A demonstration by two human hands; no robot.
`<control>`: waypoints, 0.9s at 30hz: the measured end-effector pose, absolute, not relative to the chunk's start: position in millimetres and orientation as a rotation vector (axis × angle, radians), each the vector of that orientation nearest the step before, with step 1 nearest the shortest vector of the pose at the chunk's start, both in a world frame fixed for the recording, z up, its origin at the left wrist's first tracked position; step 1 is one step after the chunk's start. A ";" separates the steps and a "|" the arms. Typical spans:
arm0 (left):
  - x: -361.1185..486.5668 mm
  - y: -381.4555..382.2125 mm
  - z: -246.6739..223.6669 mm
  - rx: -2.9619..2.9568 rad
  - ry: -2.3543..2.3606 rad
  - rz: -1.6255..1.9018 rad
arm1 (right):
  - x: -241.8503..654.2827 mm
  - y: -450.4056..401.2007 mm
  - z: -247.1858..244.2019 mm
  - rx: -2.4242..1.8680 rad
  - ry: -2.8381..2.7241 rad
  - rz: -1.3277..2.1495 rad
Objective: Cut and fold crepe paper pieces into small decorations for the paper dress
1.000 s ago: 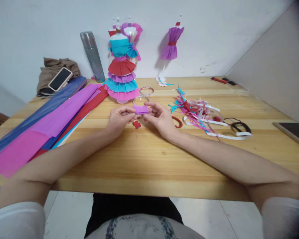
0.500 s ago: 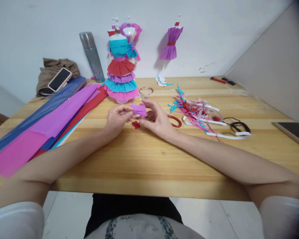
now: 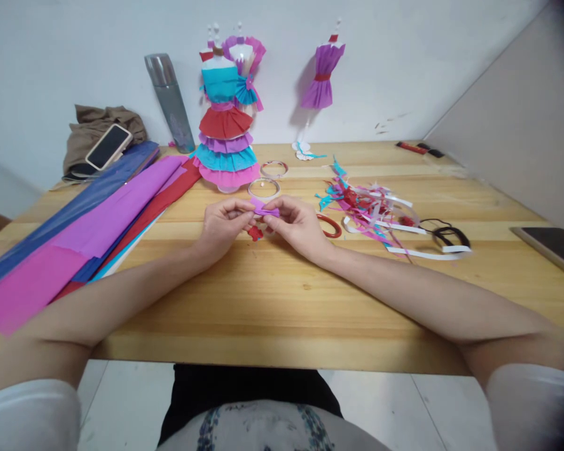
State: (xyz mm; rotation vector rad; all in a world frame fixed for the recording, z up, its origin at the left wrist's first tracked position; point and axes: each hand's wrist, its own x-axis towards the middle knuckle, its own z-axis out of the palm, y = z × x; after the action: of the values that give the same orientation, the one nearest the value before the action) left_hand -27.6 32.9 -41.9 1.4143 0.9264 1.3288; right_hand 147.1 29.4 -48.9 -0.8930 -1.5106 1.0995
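Observation:
Between my two hands is a small piece of purple crepe paper (image 3: 265, 209), gathered into folds. My left hand (image 3: 223, 227) pinches its left end between thumb and fingertips. At its right end, the thumb and fingers of my right hand (image 3: 298, 227) are closed on the paper. A small red flower shape (image 3: 254, 233) lies just below the paper, close to my left fingertips. Behind the hands, a silvery ring (image 3: 264, 188) and another patterned ring (image 3: 274, 169) rest on the table. A red ring (image 3: 329, 226) is partly hidden behind my right hand.
Layered paper-dress figures (image 3: 225, 125) stand behind my hands, a purple-dressed one (image 3: 320, 81) further right. Crepe paper sheets (image 3: 117, 213), a phone (image 3: 109, 147) and a bottle (image 3: 172, 103) are at the left. Paper scraps (image 3: 366, 210), black cord (image 3: 451, 238) and a dark device (image 3: 552, 247) are at the right.
My right fingers have come down and closed on the paper's right side. The paper now looks narrower and more folded. The view has shifted slightly.

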 end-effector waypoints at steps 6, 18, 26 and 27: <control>-26.8 29.3 -37.9 1.436 0.930 1.303 | 146.2 26.9 -41.3 -0.861 -1.403 1.197; -26.8 25.1 -34.9 1.382 0.910 1.187 | 147.7 29.1 -41.8 -0.903 -1.394 1.088; -27.2 25.2 -35.6 1.422 0.892 1.166 | 146.2 26.7 -42.3 -0.857 -1.412 1.135; -27.1 25.5 -36.2 1.426 0.889 1.171 | 145.9 26.6 -42.4 -0.855 -1.410 1.138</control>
State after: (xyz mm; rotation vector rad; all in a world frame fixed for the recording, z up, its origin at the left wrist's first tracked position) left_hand -27.1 25.5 -36.2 1.4256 0.8889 1.1710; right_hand 145.9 26.6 -42.4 -0.8548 -1.4105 1.1385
